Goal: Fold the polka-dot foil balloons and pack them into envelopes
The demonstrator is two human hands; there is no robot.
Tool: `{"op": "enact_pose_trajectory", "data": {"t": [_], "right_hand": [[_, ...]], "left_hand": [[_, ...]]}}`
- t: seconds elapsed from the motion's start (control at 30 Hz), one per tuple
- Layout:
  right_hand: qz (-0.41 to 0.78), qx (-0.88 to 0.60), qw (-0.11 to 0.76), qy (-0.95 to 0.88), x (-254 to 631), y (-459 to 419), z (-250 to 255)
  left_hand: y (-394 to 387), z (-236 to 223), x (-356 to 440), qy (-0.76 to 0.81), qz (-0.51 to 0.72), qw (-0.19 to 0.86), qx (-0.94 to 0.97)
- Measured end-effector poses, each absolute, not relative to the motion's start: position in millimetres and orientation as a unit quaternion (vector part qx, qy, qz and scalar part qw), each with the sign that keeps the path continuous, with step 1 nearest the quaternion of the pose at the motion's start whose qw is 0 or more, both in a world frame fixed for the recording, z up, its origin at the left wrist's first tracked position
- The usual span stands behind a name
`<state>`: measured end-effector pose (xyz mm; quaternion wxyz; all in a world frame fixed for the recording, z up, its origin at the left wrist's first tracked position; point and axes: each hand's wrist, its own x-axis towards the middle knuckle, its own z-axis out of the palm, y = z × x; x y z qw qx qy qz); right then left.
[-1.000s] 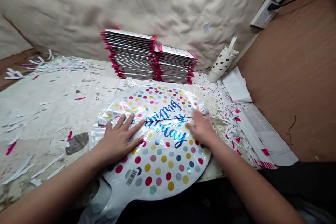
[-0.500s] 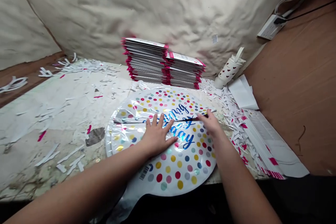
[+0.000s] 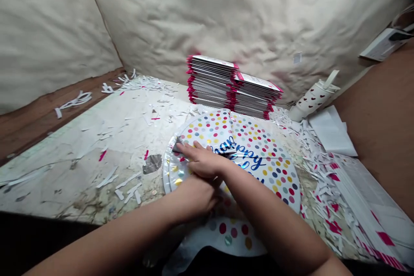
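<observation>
A round foil balloon [image 3: 260, 157] with coloured polka dots and blue lettering lies flat on the worktable, its upper left part folded over. My right hand [image 3: 202, 159] rests on that fold, fingertips near a dark folded corner of foil [image 3: 177, 145]. Just below it, my left hand [image 3: 197, 195] presses on the balloon, partly hidden by my right hand and forearm. The balloon's neck and lower dots show below my arms.
Two stacks of packaged flat items [image 3: 210, 82] with pink edges stand behind the balloon. A heart-patterned white bottle [image 3: 313, 99] lies to the right, beside white paper [image 3: 331, 131]. Paper scraps cover the worktable [image 3: 80, 168]. A cloth-covered wall [image 3: 226, 17] rises behind.
My right hand has crossed leftward over my left hand. The balloon's upper part is now folded over. The whole view has shifted right as my head turned left.
</observation>
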<state>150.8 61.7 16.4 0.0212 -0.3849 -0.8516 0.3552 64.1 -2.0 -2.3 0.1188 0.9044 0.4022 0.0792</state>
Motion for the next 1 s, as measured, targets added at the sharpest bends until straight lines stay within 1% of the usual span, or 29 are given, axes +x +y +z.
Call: {"op": "enact_pose_trajectory", "data": {"t": [0.07,0.13,0.23,0.33,0.43,0.47,0.53,0.63,0.7,0.77,0.83,0.87,0.93,1.0], "right_hand": [[0.335,-0.378,0.071,-0.86,162,66,10],[0.302,-0.387,0.113,-0.864,168,67,5],[0.262,-0.421,0.131,-0.858,166,65,-1],[0.203,-0.474,0.147,-0.844,156,66,-6],[0.149,-0.514,0.155,-0.83,141,69,-12],[0.136,-0.52,0.156,-0.828,138,71,-14],[0.115,-0.528,0.161,-0.826,137,75,-14],[0.084,-0.553,0.195,-0.806,169,82,6],[0.038,-0.593,0.248,-0.765,217,85,34],[-0.068,-0.661,0.337,-0.667,275,83,68],[-0.149,-0.691,0.383,-0.594,325,72,96],[-0.2,-0.677,0.401,-0.584,343,63,105],[-0.249,-0.618,0.411,-0.623,360,37,108],[-0.22,-0.524,0.396,-0.721,359,6,92]], "left_hand": [[-2,12,30,0.39,0.069,0.112,0.911],[12,19,0,0.415,0.096,0.036,0.904],[45,19,-28,0.418,0.094,-0.093,0.899],[66,22,-32,0.397,0.058,-0.141,0.905],[59,26,-20,0.415,0.109,-0.183,0.885],[53,25,-16,0.416,0.127,-0.176,0.883],[41,17,-9,0.395,0.135,-0.111,0.902],[31,-3,-7,0.399,0.088,-0.011,0.913],[31,-15,-9,0.459,0.054,0.011,0.887],[32,-21,-10,0.508,0.023,0.027,0.861],[35,-21,-10,0.527,0.004,0.042,0.849],[36,-20,-9,0.532,-0.002,0.049,0.846],[40,-13,-10,0.535,-0.016,0.071,0.842],[44,-1,-13,0.544,-0.012,0.101,0.833]]}}
